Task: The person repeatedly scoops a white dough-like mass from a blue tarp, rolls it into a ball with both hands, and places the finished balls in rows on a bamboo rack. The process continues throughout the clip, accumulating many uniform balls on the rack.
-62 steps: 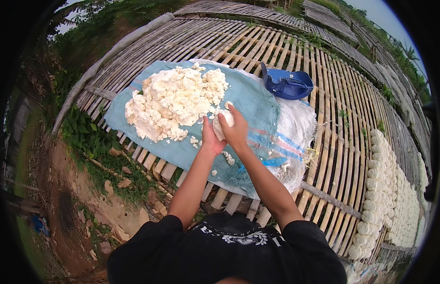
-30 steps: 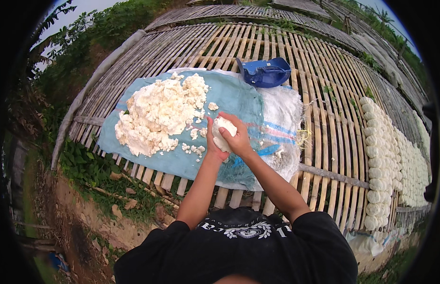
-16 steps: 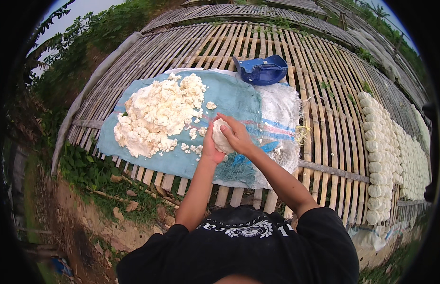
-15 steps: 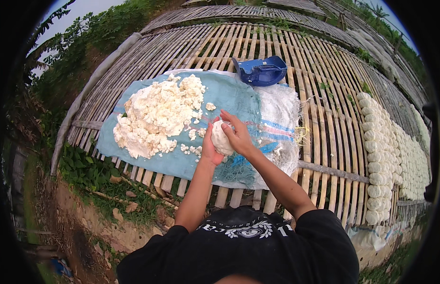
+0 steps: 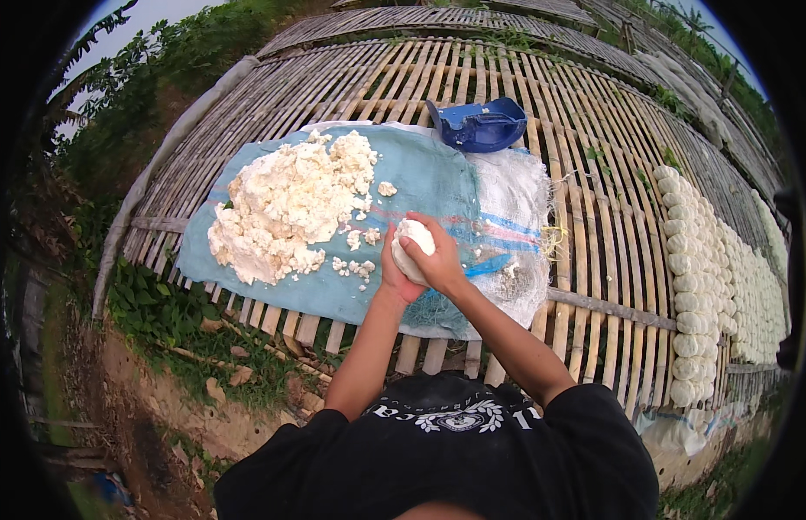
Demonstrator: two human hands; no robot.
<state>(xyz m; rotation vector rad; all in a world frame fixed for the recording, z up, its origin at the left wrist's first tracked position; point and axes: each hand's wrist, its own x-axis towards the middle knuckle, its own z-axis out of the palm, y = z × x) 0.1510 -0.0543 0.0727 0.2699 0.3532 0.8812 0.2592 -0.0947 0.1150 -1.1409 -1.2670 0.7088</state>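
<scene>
Head view, 2 hands [image 5: 420, 264] cupped around white dough ball [image 5: 410, 247], above blue sack [image 5: 420, 178], crumbly white pile [image 5: 286, 204] left

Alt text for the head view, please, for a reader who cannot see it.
Both hands, left hand and right hand, cup a white dough ball over a blue sack on a bamboo rack. A crumbly white pile lies left; rows of white balls right.
</scene>
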